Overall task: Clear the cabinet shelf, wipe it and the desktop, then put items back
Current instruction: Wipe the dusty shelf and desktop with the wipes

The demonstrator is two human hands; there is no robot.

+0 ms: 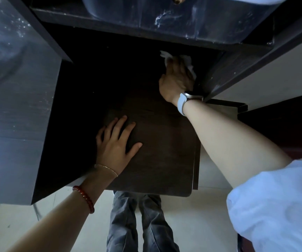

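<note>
A dark wooden desktop point(157, 142) reaches back under a cabinet shelf point(128, 24). My right hand point(175, 80), with a white watch on its wrist, presses a crumpled white tissue point(188, 62) against the far right corner of the desktop, next to the cabinet's side panel. The tissue sticks out beyond my fingers. My left hand point(115, 142) lies flat on the near part of the desktop with its fingers spread and nothing in it. It wears a thin gold chain and a red bead bracelet.
A dark cabinet block point(19, 106) stands on the left, dusty on top. A dark side panel point(237, 70) closes in the right, and a translucent container point(164, 11) sits on the shelf above. My legs and a pale floor point(201, 224) show below the desk's front edge.
</note>
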